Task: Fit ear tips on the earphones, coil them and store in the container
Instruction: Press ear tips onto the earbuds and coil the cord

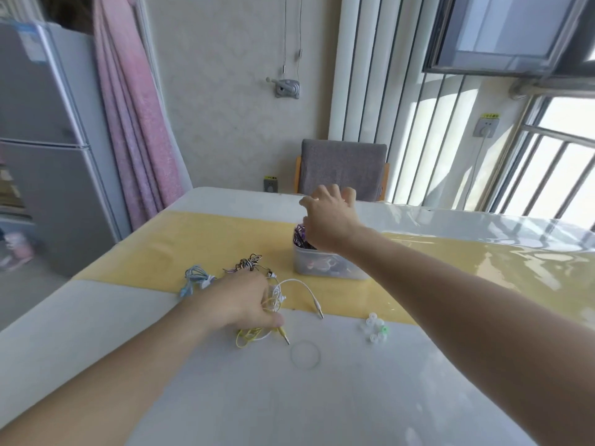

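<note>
Earphones (257, 329) with a yellow cord lie bunched on the white part of the table (354, 397), near its middle, with the yellow plug (283, 337) pointing toward the near right. The left hand (244, 300) rests on top of this bundle, fingers curled down onto the yellow cord and gripping it. A white earphone cord (299, 283) loops out from under the same hand; its plug (318, 312) lies just right of the hand, at the edge of the yellow table runner (180, 252).

Two more tangled sets lie on the runner beyond the left hand: a blue set (196, 278) to the left and a black-and-white set (249, 263) beside it.

The container (325, 265), a clear plastic tub, stands on the runner to the right of these sets. Purple and dark cords (301, 236) show at its left rim, and more coloured items are visible through its wall. The right hand (331, 220) is held over the container's opening, back of the hand toward the camera. Its fingers point away and down; whether they hold anything cannot be told.

Ear tips (375, 328), small clear ones with one green, lie in a loose cluster on the white surface, well right of the yellow earphones. A thin clear ring (306, 354) lies flat just in front of the yellow plug.

A grey chair (343, 169) stands at the table's far side.
</note>
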Motion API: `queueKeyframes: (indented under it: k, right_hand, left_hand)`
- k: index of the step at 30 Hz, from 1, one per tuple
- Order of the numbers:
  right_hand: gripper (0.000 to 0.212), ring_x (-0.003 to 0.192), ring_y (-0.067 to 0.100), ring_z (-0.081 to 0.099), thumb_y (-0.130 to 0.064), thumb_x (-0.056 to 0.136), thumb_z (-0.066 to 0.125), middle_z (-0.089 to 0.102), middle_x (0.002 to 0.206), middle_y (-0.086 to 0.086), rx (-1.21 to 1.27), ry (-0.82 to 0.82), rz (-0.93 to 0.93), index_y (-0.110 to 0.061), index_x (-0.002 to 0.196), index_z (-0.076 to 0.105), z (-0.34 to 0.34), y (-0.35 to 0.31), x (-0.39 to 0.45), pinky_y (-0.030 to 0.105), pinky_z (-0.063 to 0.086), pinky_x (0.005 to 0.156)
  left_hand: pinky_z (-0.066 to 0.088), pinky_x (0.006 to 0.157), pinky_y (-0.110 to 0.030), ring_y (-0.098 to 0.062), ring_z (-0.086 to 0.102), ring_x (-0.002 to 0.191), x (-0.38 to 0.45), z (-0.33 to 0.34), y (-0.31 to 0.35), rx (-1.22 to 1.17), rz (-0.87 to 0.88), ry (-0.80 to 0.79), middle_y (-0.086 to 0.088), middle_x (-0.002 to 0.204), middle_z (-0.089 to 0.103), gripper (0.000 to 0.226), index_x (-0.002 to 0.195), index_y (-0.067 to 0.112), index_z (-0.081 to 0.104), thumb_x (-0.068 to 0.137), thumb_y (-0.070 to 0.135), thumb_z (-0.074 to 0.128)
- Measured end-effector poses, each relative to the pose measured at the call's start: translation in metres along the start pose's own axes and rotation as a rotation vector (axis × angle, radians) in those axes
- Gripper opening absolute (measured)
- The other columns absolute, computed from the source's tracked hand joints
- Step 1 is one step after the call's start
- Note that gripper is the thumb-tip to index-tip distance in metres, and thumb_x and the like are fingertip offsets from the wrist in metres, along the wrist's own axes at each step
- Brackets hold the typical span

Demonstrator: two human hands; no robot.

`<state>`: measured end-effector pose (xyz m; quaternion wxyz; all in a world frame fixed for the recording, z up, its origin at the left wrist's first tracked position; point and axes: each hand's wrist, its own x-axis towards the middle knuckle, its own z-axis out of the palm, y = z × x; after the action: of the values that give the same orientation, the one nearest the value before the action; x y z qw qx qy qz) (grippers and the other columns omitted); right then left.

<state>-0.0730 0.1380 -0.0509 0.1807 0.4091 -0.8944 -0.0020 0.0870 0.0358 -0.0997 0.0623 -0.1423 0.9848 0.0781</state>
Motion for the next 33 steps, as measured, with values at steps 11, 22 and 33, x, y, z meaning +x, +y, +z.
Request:
queueKeyframes:
  k: [11, 22, 33]
  right_hand:
    - [0.069, 0.120, 0.013, 0.048, 0.000, 0.080, 0.063, 0.040, 0.135, -0.002, 0.696, -0.297, -0.259, -0.026, 0.142, 0.048, -0.011, 0.005, -0.103, 0.028, 0.044, 0.101]
    - [0.020, 0.076, 0.020, 0.065, -0.024, 0.097, 0.061, 0.074, 0.085, 0.002, 0.871, -0.255, -0.084, -0.008, 0.089, 0.068, 0.032, 0.002, -0.148, 0.035, 0.054, 0.074]
    - [0.022, 0.053, 0.022, 0.064, -0.018, 0.104, 0.050, 0.068, 0.070, 0.014, 1.705, -0.207, 0.303, -0.001, 0.101, 0.063, 0.014, 0.017, -0.158, 0.029, 0.050, 0.048]
  left_hand:
    - [0.047, 0.071, -0.033, -0.028, 0.063, 0.078, -0.022, -0.011, -0.011, -1.186, 0.055, -0.163, -0.018, 0.093, 0.069, 0.018, 0.082, 0.004, 0.057, 0.075, 0.019, 0.051]
    - [0.046, 0.049, -0.028, -0.028, 0.055, 0.055, -0.001, -0.012, 0.030, -1.590, 0.056, -0.147, -0.020, 0.072, 0.065, 0.043, 0.062, 0.011, 0.057, 0.096, 0.026, 0.037]
    - [0.044, 0.052, -0.033, -0.029, 0.059, 0.064, 0.013, 0.015, 0.033, -1.471, 0.177, -0.132, -0.019, 0.091, 0.066, 0.067, 0.114, 0.004, 0.057, 0.083, 0.063, 0.055]
